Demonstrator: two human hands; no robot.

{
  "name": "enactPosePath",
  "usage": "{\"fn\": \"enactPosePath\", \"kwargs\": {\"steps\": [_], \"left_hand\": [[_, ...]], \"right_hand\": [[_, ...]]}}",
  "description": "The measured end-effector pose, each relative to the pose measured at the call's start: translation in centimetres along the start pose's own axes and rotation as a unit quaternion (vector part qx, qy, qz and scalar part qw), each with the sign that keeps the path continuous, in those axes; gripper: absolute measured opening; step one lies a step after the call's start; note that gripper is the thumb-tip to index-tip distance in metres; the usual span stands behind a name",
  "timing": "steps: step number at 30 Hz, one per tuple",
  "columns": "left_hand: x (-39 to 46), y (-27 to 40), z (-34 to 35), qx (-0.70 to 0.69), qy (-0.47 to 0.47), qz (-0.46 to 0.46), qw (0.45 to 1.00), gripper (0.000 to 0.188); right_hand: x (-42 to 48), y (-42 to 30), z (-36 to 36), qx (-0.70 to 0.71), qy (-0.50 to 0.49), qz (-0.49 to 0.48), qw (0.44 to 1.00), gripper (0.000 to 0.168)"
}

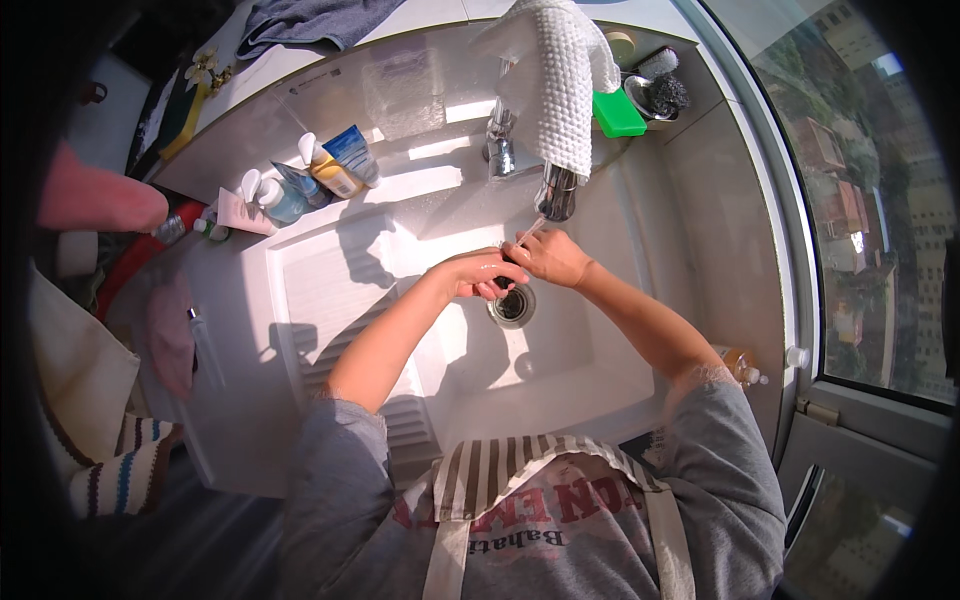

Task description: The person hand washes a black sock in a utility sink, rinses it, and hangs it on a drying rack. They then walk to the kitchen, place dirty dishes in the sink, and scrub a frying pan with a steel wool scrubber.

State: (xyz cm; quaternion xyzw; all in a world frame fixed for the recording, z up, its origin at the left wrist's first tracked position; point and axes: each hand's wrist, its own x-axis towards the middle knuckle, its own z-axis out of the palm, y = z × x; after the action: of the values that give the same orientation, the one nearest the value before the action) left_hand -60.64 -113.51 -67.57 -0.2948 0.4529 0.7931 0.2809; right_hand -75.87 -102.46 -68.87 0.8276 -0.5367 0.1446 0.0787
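Both wet hands meet over the white sink (577, 367), just above its round metal drain (529, 315). My left hand (480, 274) has its fingers curled around a small dark object (508, 282), mostly hidden between the hands. Close against it, my right hand (553, 256) bends its fingers at the object's upper end; whether they grip it is hidden. A thin stream of water (532, 229) runs from the chrome faucet (558, 196) onto my fingers. Draped over the faucet is a white waffle-textured cloth (551, 97).
Pump bottles and tubes (330, 169) line the sink's back left ledge, beside a ribbed washboard (330, 277). A green block (619, 114), a scrub brush (658, 64) and a steel-wool scourer (669, 96) occupy the back right corner. An amber bottle (739, 364) stands by the window (855, 285) at right.
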Motion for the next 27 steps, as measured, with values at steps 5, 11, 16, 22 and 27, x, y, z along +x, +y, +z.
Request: {"fn": "enactPosePath", "kwargs": {"steps": [5, 11, 16, 22, 27], "left_hand": [[-2.3, -0.3, 0.1, 0.045, 0.132, 0.101, 0.985, 0.028], [-6.2, 3.0, -0.1, 0.299, 0.331, 0.227, 0.866, 0.033], [-3.4, 6.3, 1.2, 0.436, 0.486, 0.381, 0.655, 0.021], [-1.4, 9.8, 1.9, 0.454, 0.47, 0.49, 0.577, 0.031], [0.1, 11.5, 0.6, 0.509, 0.474, 0.481, 0.534, 0.033]], "right_hand": [[-1.7, -0.8, 2.0, 0.226, 0.001, 0.203, 0.953, 0.028], [0.6, -5.1, 3.2, 0.86, 0.101, 0.471, 0.171, 0.011], [5.1, -6.0, 2.8, 0.874, 0.281, 0.383, -0.103, 0.025], [4.4, -6.7, 2.2, 0.856, 0.301, 0.397, -0.142, 0.024], [-0.9, -9.3, 3.1, 0.857, 0.225, 0.453, -0.104, 0.021]]}}
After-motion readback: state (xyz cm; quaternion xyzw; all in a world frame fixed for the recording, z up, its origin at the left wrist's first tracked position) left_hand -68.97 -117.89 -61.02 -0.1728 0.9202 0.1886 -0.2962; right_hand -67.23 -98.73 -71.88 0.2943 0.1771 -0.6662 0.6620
